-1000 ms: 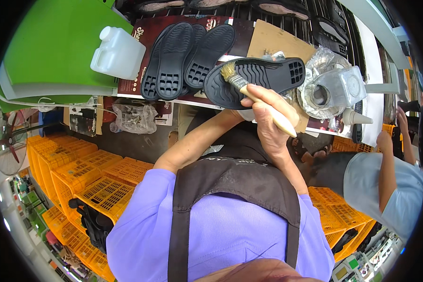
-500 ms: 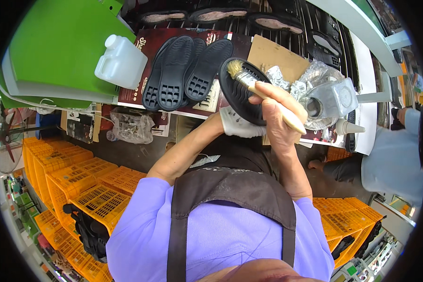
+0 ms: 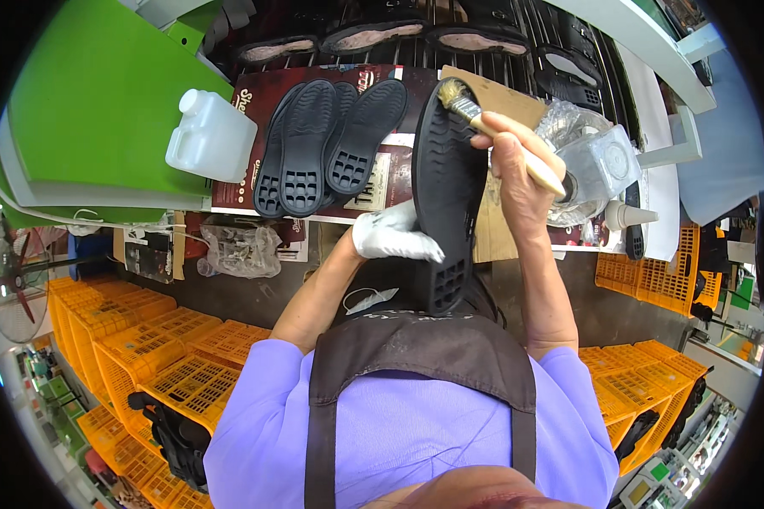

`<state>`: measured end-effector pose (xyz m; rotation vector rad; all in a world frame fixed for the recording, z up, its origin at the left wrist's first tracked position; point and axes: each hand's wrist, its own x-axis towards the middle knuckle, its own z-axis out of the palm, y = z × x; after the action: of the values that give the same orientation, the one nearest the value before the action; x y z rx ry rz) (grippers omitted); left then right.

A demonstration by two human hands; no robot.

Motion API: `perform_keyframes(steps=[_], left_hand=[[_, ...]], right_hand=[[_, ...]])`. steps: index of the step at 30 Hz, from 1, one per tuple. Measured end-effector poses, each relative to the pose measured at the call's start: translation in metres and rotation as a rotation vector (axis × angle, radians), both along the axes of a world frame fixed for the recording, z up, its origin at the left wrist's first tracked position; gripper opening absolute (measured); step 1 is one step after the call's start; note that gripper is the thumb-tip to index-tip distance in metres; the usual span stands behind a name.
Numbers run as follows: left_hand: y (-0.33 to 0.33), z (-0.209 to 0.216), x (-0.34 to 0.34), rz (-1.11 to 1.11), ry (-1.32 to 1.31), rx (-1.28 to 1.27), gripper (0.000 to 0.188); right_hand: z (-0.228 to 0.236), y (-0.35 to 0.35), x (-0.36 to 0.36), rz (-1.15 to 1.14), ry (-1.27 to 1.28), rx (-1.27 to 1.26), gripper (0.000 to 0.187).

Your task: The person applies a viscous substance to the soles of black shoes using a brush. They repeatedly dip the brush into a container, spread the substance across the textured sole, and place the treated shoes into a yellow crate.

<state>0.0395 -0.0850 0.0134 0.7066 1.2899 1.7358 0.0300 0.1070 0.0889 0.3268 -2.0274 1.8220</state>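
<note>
My left hand (image 3: 392, 236), in a white glove, grips a black shoe sole (image 3: 452, 191) by its left edge. The sole is held upright, its gridded heel toward my apron and its toe end away from me. My right hand (image 3: 522, 161) is bare and closed around the pale handle of a paintbrush (image 3: 467, 106). Its yellowish bristles meet the toe end of the sole, near the rim. Several more black soles (image 3: 310, 144) lie together on the dark red printed board (image 3: 259, 93) to the left of the held one.
A white plastic jug (image 3: 212, 131) stands at the left beside a green panel (image 3: 102, 102). Right of my hand are a clear container (image 3: 607, 161), crumpled plastic and a white nozzle bottle (image 3: 628, 215). Shoes (image 3: 373, 36) line a rack behind. Orange crates (image 3: 178, 373) flank me.
The sole has swung from a foreshortened tilt to showing its full length, heel toward me. The brush stays at its toe end. The person at the right has moved farther from me.
</note>
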Motion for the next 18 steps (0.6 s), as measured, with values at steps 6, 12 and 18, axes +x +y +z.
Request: perform_keyframes(steps=[6, 12, 18], left_hand=[[-0.008, -0.003, 0.003, 0.208, -0.353, 0.221, 0.076], [-0.022, -0.01, 0.002, 0.097, -0.683, 0.535, 0.06], [-0.026, -0.012, 0.0, 0.349, -0.595, 0.296, 0.075]], right_hand=[[-0.003, 0.012, -0.008, -0.012, -0.124, 0.012, 0.027], [-0.004, 0.012, -0.006, 0.09, -0.15, 0.113, 0.024], [-0.006, 0.005, -0.004, 0.202, -0.187, 0.156, 0.021]])
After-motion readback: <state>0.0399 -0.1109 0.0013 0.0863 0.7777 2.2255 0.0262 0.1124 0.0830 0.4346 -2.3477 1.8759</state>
